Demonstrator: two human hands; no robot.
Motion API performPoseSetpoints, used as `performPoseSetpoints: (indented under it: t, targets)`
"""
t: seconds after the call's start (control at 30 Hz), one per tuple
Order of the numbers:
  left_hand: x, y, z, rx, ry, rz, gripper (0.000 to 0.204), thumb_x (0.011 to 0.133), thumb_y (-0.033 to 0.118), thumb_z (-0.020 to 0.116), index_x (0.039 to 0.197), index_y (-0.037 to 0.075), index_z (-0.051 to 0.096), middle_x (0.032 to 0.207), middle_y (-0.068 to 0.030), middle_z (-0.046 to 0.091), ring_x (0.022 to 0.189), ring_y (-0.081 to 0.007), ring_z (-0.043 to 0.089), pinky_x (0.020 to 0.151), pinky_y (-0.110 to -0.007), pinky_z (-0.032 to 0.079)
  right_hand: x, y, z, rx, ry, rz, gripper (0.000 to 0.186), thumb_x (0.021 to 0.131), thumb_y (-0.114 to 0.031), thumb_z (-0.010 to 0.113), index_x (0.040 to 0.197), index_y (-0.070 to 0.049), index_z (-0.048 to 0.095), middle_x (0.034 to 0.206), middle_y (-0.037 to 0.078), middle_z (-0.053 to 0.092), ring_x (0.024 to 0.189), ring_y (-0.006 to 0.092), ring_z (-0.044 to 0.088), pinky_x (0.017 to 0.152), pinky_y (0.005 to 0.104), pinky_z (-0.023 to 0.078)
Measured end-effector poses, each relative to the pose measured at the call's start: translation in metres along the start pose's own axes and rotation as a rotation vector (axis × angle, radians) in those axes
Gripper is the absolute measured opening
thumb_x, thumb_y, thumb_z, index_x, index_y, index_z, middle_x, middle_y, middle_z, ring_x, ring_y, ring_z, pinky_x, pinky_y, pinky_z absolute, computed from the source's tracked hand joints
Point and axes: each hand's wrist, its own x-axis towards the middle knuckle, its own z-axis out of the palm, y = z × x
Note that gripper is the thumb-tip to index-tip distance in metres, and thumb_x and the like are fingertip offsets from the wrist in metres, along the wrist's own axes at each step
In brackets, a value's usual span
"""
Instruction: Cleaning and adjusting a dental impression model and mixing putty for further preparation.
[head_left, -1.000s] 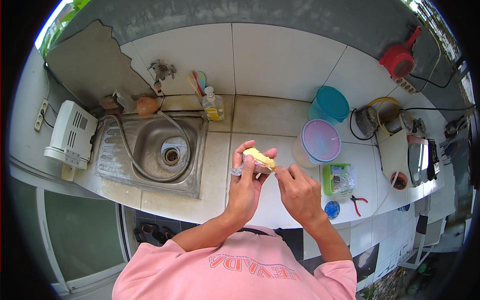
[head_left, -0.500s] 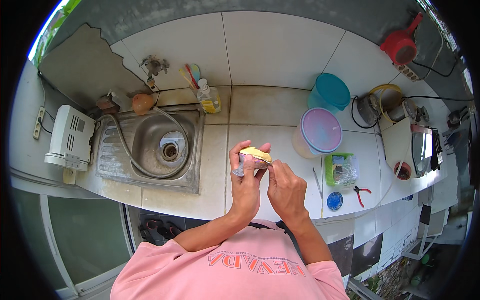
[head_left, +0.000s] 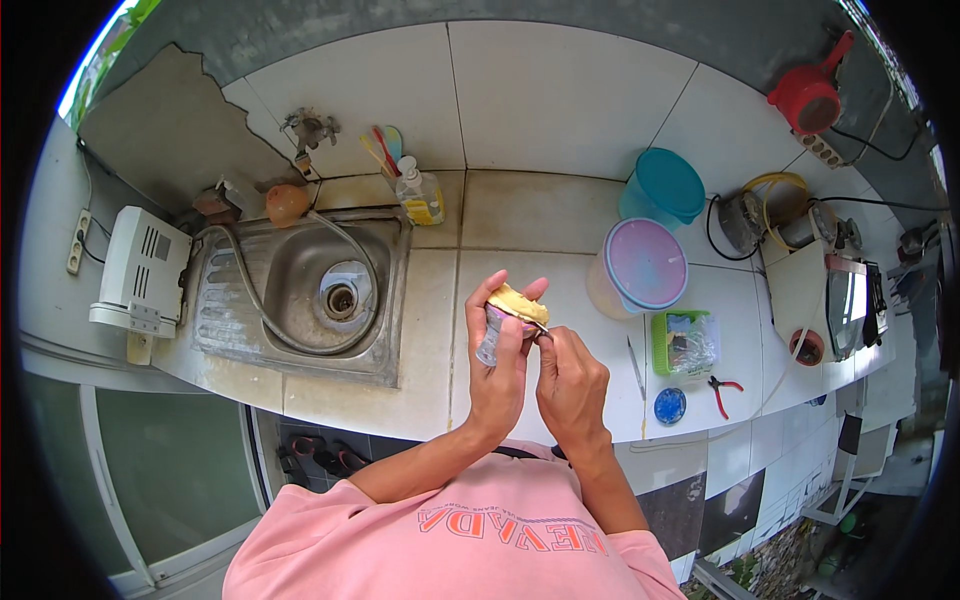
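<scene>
My left hand [head_left: 492, 375] is wrapped round a pale yellow, soft-looking lump [head_left: 518, 303] in a crumpled, partly pink plastic wrapper [head_left: 493, 330], with part of the wrapper hanging toward the wrist. My right hand [head_left: 568, 385] is closed in a pinch on a thin metal tool [head_left: 540, 326], whose end meets the lump's right side; most of the tool is hidden by the fingers. To the right on the worktop lie a slim pointed tool [head_left: 635, 368], red-handled pliers [head_left: 723, 398] and a round blue lid [head_left: 670, 404], beside a green basket [head_left: 661, 341] with plastic packaging.
A steel sink [head_left: 283, 270] with a hose is on the left, beside a white appliance [head_left: 142, 270] and a soap bottle [head_left: 420, 197]. Two lidded tubs, pink [head_left: 640, 270] and teal [head_left: 665, 185], stand at the back right. Cords and appliances crowd the far right.
My right hand has moved left, closer to the lump. My left hand has tilted a little, and the wrapper's loose part now hangs lower. The camera view has shifted slightly.
</scene>
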Motion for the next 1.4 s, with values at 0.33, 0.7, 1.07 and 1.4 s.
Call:
performPoseSetpoints:
  t: [0.33,0.7,1.07,1.4]
  targets:
    - [0.004,0.024,0.003,-0.135,-0.055,-0.066,0.067,0.09,0.028,0.047,0.15,0.017,0.017,0.139,-0.0246,0.044,0.12,-0.0272,0.052,0.107,-0.042,0.038,0.006,-0.005,-0.036,0.1,-0.028,-0.065,0.014,0.09,-0.003,0.058,0.104,-0.002,0.061,0.083,0.014,0.061,0.065,0.0317,0.063,0.057,0.0371,0.051]
    - [0.006,0.029,0.004,-0.313,-0.023,-0.233,0.041,0.097,0.034,0.043,0.131,0.013,0.04,0.132,-0.0141,0.055,0.11,-0.0235,0.059,0.097,-0.035,0.044,0.013,0.001,-0.035,0.072,0.113,-0.365,0.032,0.075,0.003,0.073,0.107,-0.003,0.069,0.082,0.007,0.063,0.064,0.0208,0.064,0.054,0.0311,0.051]
    - [0.009,0.017,0.015,-0.206,0.123,-0.299,0.047,0.103,0.053,0.027,0.116,0.012,0.046,0.121,-0.0111,0.062,0.1,-0.0206,0.061,0.092,-0.034,0.047,-0.004,0.001,-0.013,0.082,0.229,-0.177,0.03,0.074,0.005,0.074,0.102,-0.006,0.072,0.083,0.006,0.061,0.061,0.0158,0.061,0.05,0.0284,0.048]
    - [0.01,0.009,0.008,-0.256,0.142,-0.296,0.045,0.105,0.048,0.025,0.115,0.01,0.047,0.126,-0.0134,0.059,0.101,-0.0214,0.06,0.091,-0.034,0.048,-0.011,-0.004,-0.004,0.189,0.237,-0.04,0.021,0.083,0.007,0.067,0.101,-0.002,0.071,0.085,0.012,0.067,0.063,0.0154,0.062,0.05,0.0251,0.049]
